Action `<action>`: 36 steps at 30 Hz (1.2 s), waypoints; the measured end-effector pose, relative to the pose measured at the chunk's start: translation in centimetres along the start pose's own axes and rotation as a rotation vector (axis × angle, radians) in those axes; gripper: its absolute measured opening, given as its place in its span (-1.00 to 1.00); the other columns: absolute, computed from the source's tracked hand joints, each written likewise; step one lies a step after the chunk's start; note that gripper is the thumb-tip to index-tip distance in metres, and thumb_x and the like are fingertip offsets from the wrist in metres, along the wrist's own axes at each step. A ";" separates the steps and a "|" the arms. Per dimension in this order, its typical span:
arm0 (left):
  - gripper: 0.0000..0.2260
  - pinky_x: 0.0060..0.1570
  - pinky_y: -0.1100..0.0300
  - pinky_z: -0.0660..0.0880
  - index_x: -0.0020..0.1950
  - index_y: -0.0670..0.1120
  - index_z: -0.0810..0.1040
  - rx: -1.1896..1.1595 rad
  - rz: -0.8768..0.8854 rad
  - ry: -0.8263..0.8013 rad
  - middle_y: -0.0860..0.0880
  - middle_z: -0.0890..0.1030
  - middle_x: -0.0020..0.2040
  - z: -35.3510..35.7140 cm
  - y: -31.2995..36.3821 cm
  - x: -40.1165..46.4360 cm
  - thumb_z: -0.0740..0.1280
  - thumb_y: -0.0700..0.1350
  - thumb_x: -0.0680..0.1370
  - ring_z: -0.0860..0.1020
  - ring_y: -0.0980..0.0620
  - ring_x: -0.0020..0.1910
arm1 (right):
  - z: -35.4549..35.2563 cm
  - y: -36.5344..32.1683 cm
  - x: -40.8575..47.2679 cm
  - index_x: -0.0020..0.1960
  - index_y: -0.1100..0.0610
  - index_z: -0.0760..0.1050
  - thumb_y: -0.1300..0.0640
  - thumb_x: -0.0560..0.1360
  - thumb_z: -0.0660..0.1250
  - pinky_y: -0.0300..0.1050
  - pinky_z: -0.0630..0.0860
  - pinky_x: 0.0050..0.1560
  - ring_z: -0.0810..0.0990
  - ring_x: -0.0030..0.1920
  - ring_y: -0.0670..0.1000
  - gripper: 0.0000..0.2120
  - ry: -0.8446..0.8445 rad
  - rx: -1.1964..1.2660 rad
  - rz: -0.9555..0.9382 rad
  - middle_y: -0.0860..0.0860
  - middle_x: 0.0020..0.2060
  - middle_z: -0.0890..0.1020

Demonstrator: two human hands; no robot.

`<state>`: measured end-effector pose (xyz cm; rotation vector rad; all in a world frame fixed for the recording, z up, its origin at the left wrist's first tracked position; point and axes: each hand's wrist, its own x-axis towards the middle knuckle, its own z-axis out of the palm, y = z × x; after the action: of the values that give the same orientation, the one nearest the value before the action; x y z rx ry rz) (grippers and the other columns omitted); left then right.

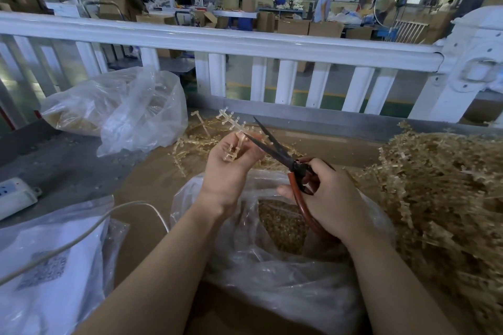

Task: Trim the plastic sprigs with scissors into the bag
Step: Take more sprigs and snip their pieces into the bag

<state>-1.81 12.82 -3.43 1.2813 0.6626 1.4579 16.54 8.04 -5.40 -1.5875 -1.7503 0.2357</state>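
My left hand (231, 163) grips a pale plastic sprig (231, 124) whose beaded end sticks up and away from me. My right hand (324, 198) holds red-handled scissors (275, 149); their dark blades are spread apart around the sprig just above my left fingers. Directly under both hands lies an open clear plastic bag (285, 266) with small tan cut pieces (283, 228) inside. A big heap of untrimmed tan sprigs (441, 193) fills the right side of the table.
A second clear bag (122, 109) with tan material sits at the back left. A white power strip (13, 196) and its cord (81, 234) lie left, over a white bag (49, 275). Loose sprigs (196, 141) lie behind my hands. A white railing (245, 43) borders the table.
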 end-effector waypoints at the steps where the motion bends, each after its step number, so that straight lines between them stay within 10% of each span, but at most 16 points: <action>1: -0.93 0.02 0.19 0.54 -0.08 -0.18 0.61 0.002 0.007 -0.003 -0.11 0.62 -0.17 0.0 0.0 0.0 0.40 -0.32 0.50 0.57 -0.01 -0.09 | 0.0 0.0 0.0 -0.06 -0.19 0.43 -0.61 0.23 0.24 -0.31 0.44 -0.23 0.57 -0.13 -0.25 -0.44 0.005 -0.004 0.001 -0.23 -0.18 0.59; 36: -0.89 -0.04 0.19 0.52 -0.19 -0.16 0.56 0.024 -0.088 0.033 -0.10 0.59 -0.24 -0.3 0.3 0.1 0.42 -0.33 0.46 0.56 0.00 -0.19 | 0.0 -0.1 -0.2 -0.12 -0.17 0.50 -0.63 0.25 0.19 -0.51 0.28 -0.41 0.53 -0.27 -0.35 -0.43 0.120 -0.136 -0.026 -0.34 -0.36 0.52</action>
<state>-2.20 12.86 -3.24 1.2334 0.7506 1.4054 16.39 7.80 -5.44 -1.6381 -1.7234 0.0079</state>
